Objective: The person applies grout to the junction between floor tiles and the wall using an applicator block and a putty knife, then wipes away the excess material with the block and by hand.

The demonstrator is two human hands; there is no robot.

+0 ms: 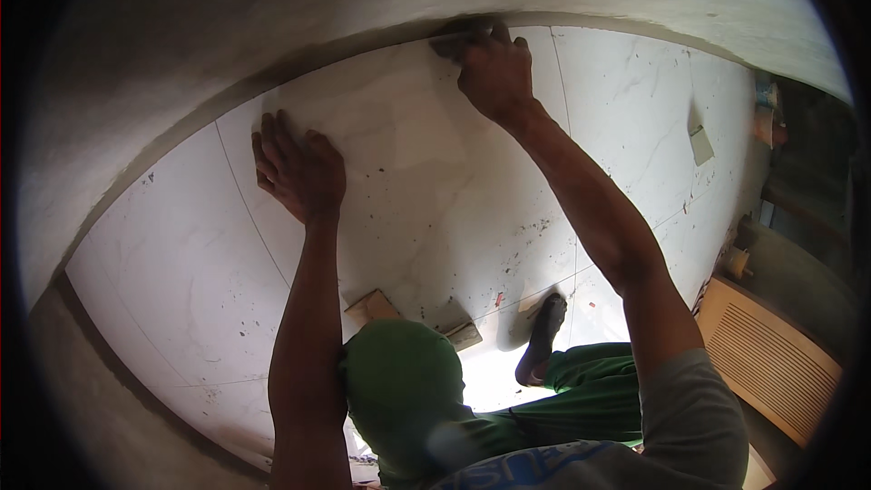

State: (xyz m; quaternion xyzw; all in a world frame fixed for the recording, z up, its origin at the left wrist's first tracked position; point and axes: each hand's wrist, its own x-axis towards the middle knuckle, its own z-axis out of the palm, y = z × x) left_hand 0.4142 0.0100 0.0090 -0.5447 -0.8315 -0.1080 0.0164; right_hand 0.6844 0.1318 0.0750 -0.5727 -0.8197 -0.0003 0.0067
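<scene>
My left hand (pixel 298 168) rests with fingers spread on the white marbled floor tiles (pixel 390 200), a little short of where they meet the grey plastered wall (pixel 272 9). My right hand (pixel 494 77) grips a dark, flat tool (pixel 447 43) at the foot of that wall, along the tile edge; the tool's exact shape is partly hidden by the fingers and shadow. Dark specks and thin joint lines show across the tiles.
My green-trousered legs (pixel 590 372) and dark-shod foot (pixel 549 322) are below. Small loose pieces (pixel 372 306) lie near my knee, another (pixel 700 143) at the right. A tan slatted panel (pixel 767 354) and assorted items (pixel 767 113) line the right side.
</scene>
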